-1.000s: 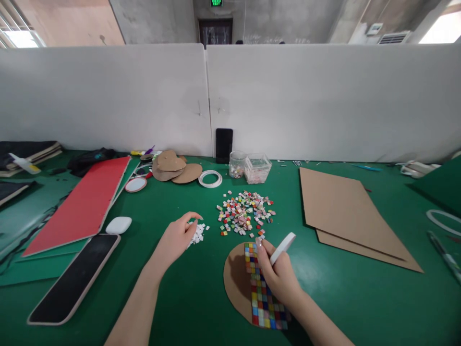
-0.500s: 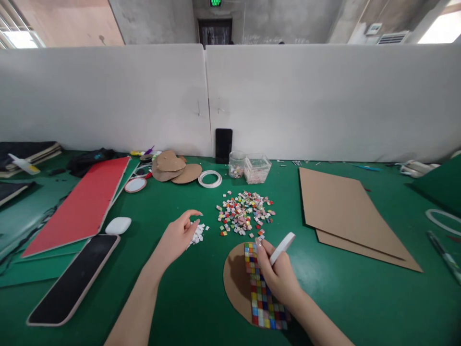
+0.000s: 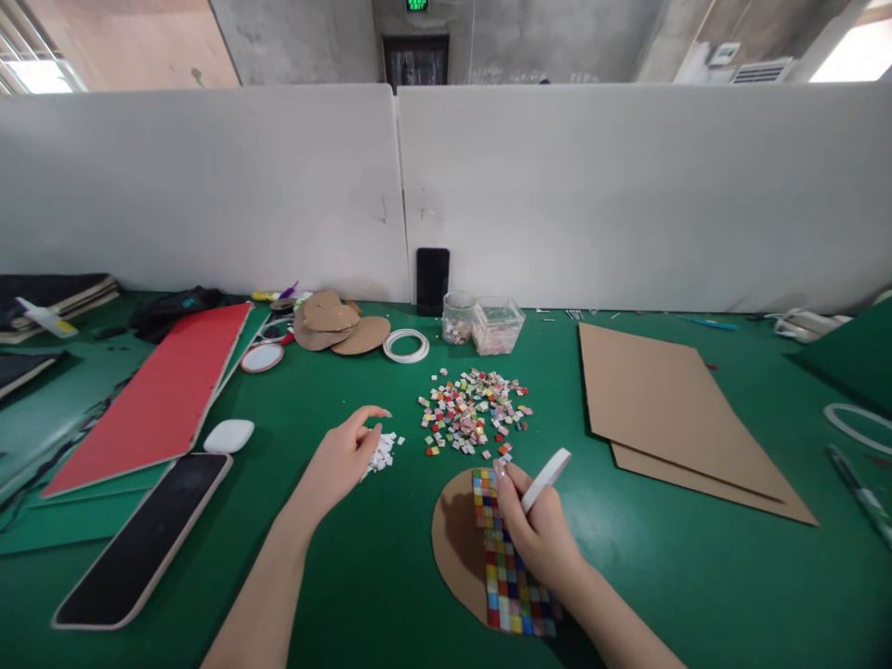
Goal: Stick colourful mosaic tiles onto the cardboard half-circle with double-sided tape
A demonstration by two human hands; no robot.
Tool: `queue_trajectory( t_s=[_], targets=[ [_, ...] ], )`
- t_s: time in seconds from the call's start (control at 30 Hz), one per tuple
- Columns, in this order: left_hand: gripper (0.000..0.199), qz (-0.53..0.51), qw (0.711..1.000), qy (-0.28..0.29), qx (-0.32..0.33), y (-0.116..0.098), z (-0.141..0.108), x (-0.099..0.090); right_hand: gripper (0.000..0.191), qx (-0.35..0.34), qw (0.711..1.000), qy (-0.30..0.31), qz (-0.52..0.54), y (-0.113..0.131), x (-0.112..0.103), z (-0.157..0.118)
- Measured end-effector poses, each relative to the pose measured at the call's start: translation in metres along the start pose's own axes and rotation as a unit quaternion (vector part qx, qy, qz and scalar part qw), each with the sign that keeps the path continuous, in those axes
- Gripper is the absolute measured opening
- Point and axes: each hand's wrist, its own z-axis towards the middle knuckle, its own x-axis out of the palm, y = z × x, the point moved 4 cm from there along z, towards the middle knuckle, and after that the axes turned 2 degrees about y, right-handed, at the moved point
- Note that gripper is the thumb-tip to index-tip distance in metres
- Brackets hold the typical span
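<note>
clear jar (image 3: pixel 456 319) & box (image 3: pixel 499 327) w/ small bits inside. mosaic (image 3: pixel 503 578) on cardboard disc (image 3: pixel 454 553), under r hand (image 3: pixel 540 525), fingers closed on white tool (image 3: pixel 547 478). l hand (image 3: pixel 345 453): thumb & index apart, by white tiles (image 3: pixel 383 452).

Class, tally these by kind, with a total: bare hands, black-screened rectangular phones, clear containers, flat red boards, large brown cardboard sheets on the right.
Bare hands: 2
Black-screened rectangular phones: 2
Clear containers: 2
Flat red board: 1
Large brown cardboard sheets: 2
Total: 9
</note>
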Motion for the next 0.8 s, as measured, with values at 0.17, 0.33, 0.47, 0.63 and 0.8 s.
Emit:
queue_trajectory(
  t_s=[0.17,0.33,0.47,0.63,0.8],
  targets=[
    [0.033,-0.003,1.000,-0.016,0.006,-0.0011,0.0003,-0.0022,0.031,-0.002,1.000,0.000,-0.003,0.0006,-0.0003,-0.0008],
    [0.029,0.009,1.000,-0.015,-0.005,0.0015,0.0002,-0.0016,0.032,0.005,1.000,0.005,0.000,-0.0003,-0.0001,-0.0004],
    [0.035,-0.001,1.000,-0.008,-0.026,0.0010,-0.0001,-0.0012,0.032,0.002,1.000,0.001,-0.003,-0.0009,-0.0004,-0.0008],
    [0.041,0.007,1.000,-0.018,-0.017,0.0003,0.0001,-0.0030,0.031,-0.009,1.000,-0.005,-0.008,-0.0007,-0.0009,-0.0012],
    [0.059,0.043,0.998,-0.033,0.016,0.0002,-0.0012,-0.0049,0.030,-0.006,1.000,-0.003,-0.008,-0.0009,-0.0012,-0.0013]
  ],
)
